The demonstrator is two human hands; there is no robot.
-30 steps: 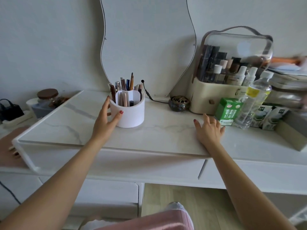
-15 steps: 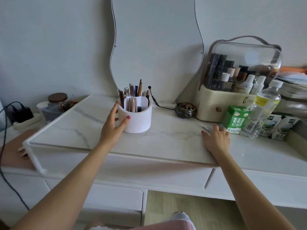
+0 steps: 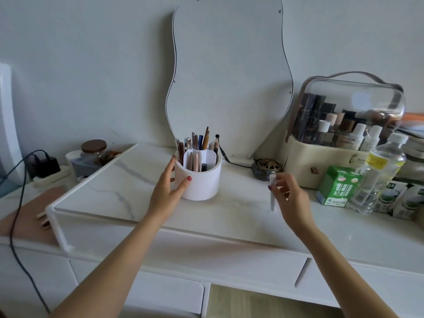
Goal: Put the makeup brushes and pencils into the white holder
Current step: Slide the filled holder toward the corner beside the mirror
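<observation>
On the desk [image 3: 128,187], left hand [image 3: 167,191] grips the pencil-filled white holder [image 3: 202,182]; right hand [image 3: 291,193] pinches a white pencil [image 3: 272,203].

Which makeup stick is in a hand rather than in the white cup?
The slim white stick, pinched in the right hand, right of the white holder; the other sticks stand inside it.

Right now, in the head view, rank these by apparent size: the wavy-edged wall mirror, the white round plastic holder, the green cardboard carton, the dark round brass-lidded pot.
Largest: wavy-edged wall mirror.
Next: white round holder and green carton, nearly alike, so left unranked.
Smallest: dark brass-lidded pot.
</observation>
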